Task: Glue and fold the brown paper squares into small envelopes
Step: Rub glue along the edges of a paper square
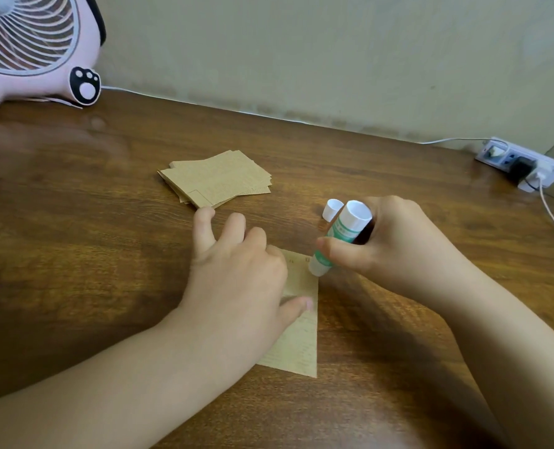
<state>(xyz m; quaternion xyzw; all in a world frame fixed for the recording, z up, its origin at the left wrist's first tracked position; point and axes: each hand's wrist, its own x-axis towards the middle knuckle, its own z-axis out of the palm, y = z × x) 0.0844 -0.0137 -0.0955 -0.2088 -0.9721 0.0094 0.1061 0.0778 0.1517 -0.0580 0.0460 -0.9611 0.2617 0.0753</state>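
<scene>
The right hand [395,244] is wrapped around a white and green glue stick [338,236], tilted so its lower tip meets the far right corner of a brown paper square [298,338] lying on the table [91,254]. The left hand [237,277] presses down on that square with its fingers spread and fairly straight, the thumb flat on the paper near its right edge, while the outer fingers reach past the sheet onto the wood. This looks like the gluing step: adhesive going on along the right edge before any fold is made, and the sheet appears flat and unfolded where it shows. The next move probably calls for drawing the stick down that edge while the left hand holds the paper steady, then shifting the left hand clear so a flap can be turned over onto the glued strip. Just beyond the right hand, the glue's white cap [331,209] stands on the table. Farther back sits a loose stack of brown squares [217,179], waiting their turn. At the table's far left stands a pink fan [33,50], and at the far right a power strip [521,166] with cables plugged in lies against the wall.
</scene>
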